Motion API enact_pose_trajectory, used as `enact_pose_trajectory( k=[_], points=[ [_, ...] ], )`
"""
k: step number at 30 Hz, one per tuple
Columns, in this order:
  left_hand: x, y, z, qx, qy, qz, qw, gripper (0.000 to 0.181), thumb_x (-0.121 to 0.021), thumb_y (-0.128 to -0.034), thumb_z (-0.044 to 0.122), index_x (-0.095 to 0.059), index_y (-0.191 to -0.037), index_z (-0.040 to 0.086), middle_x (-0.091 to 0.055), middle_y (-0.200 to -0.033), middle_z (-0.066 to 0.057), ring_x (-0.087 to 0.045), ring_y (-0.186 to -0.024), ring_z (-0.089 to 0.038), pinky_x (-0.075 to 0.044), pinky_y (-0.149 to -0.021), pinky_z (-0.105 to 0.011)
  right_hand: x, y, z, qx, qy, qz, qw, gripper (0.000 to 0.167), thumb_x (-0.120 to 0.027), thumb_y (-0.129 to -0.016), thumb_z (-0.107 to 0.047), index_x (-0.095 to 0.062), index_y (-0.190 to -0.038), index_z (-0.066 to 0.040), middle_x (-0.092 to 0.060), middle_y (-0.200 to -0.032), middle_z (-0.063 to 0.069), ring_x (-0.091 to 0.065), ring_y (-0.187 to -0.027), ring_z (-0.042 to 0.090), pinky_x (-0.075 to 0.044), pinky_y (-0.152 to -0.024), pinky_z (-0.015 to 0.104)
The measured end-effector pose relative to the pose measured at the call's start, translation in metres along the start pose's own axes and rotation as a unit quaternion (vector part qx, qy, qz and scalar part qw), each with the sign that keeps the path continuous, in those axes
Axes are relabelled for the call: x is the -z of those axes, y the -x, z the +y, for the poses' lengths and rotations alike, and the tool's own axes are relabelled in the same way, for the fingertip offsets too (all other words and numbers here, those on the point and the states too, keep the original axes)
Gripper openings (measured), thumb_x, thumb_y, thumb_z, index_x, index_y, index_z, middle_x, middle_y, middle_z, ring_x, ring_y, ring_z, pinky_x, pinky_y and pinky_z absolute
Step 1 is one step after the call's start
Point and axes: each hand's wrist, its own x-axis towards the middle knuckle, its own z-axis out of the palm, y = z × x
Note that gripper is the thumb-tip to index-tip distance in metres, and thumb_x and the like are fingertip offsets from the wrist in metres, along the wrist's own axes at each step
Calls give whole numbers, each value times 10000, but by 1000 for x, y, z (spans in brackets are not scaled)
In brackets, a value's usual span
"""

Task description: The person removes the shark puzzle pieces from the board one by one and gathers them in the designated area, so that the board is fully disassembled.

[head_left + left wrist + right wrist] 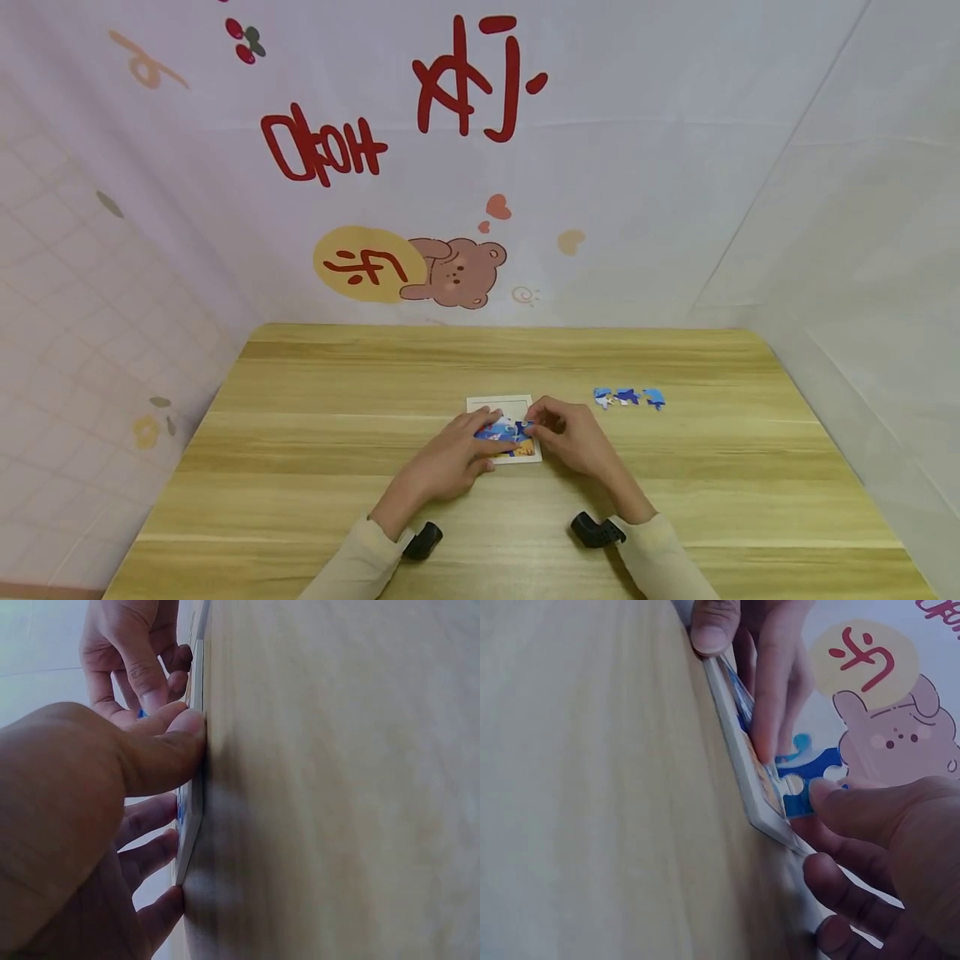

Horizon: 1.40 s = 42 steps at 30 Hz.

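A white-rimmed puzzle tray (510,408) lies flat on the table, its lower part filled with blue and yellow jigsaw pieces (498,431). My left hand (442,458) rests across its left side, fingers extended over the picture; in the left wrist view the thumb (169,754) touches the tray's near edge. At the right side, my right hand (577,437) pinches a blue puzzle piece (799,801) between thumb and forefinger. That piece is tilted up from the tray, its lower edge against the picture beside a left fingertip. Whether it interlocks there I cannot tell.
Several loose blue and white puzzle pieces (628,397) lie in a row to the right of the tray. The wooden table (337,375) meets a white printed wall cloth (637,167) at the back. Black devices (423,542) are strapped at both wrists.
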Motion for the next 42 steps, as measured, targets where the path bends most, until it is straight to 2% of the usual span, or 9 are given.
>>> enact_pose_trajectory(
  k=[13,19,24,36,42],
  points=[
    [-2,0,1,96,84,-47,9999,450,-581,-1051,282,-538,-1461,463,-313,-1682,-23,-236,-1583,-284,-223,-1292,-517,23,5,11,-291,4,114,9995,117,-745,-954,-191,-709,-1025,-276,-729,-860,-84,-627,-699,65,-533,-606,229],
    [-2,2,1,180,144,-73,9997,446,-581,-1050,288,-540,-1457,464,-305,-1687,-4,-225,-1587,-272,-221,-1293,-516,41,10,16,-303,11,345,9989,105,-734,-963,-194,-708,-1058,-230,-744,-868,-31,-666,-714,155,-542,-624,234],
    [0,5,2,201,197,-62,9996,444,-576,-1052,278,-544,-1460,451,-304,-1687,-9,-217,-1591,-270,-203,-1299,-514,59,16,22,-566,-16,494,9972,114,-710,-982,-189,-703,-1087,-233,-734,-882,0,-665,-741,202,-535,-632,233],
    [3,5,1,89,227,-6,9997,450,-587,-1048,263,-551,-1463,434,-303,-1688,-32,-222,-1589,-298,-207,-1296,-521,90,38,51,-648,83,895,9938,139,-666,-1013,-202,-699,-1147,-183,-715,-928,18,-670,-743,208,-529,-625,225],
    [2,4,2,95,240,-35,9997,452,-584,-1049,270,-543,-1461,452,-291,-1692,-18,-211,-1593,-279,-194,-1302,-510,106,51,63,-870,351,990,9907,171,-662,-1016,-192,-694,-1175,-137,-728,-931,41,-665,-728,124,-528,-620,216]
  ],
)
